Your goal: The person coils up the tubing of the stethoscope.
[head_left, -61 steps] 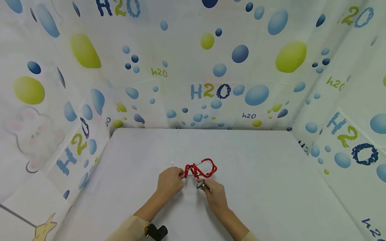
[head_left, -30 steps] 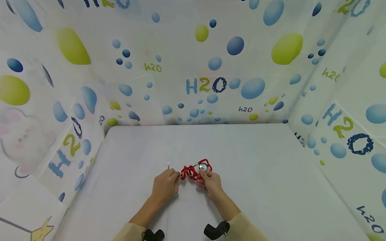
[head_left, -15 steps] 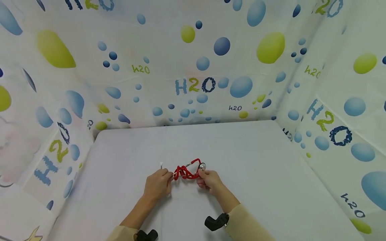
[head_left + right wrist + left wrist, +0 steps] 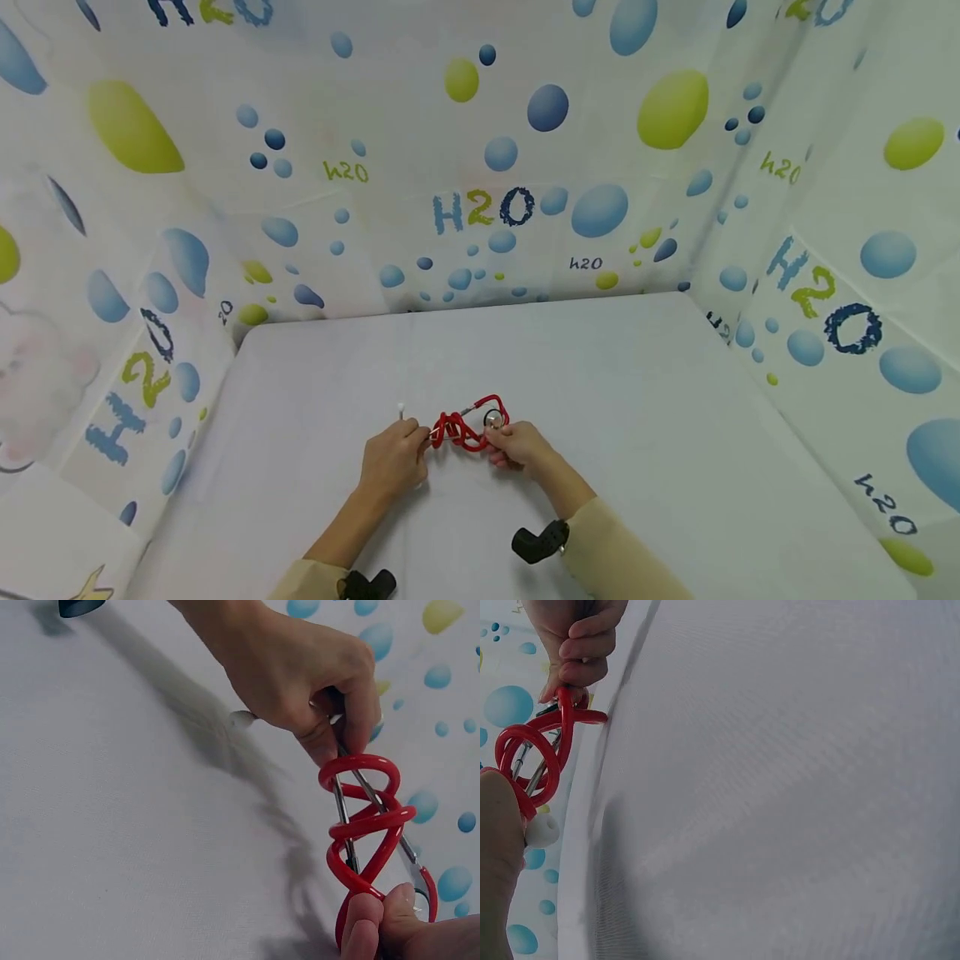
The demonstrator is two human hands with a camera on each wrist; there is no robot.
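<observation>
A stethoscope with red tubing (image 4: 453, 429) is held above the white table, its tube wound around the two metal ear tubes (image 4: 344, 817). My left hand (image 4: 393, 458) pinches the metal ear tubes at the left end; a white eartip (image 4: 401, 409) sticks up beyond the fingers, and another eartip (image 4: 241, 719) shows below that hand in the right wrist view. At the other end my right hand (image 4: 521, 447) pinches the round metal chest piece (image 4: 492, 418) between thumb and fingers, against the red loop. In the left wrist view, the coiled red tubing (image 4: 532, 761) spans between both hands.
The white tabletop (image 4: 600, 400) spreads around the hands. A patterned curtain (image 4: 420, 150) with bubbles and H2O lettering encloses the back and both sides. A black wrist camera (image 4: 542, 542) sits at the right cuff, another black camera (image 4: 369, 585) at the left.
My right hand has brought the chest piece up from below the tubing into the red loop, and most recently shifted it slightly left. My left hand keeps its grip. The head view has turned.
</observation>
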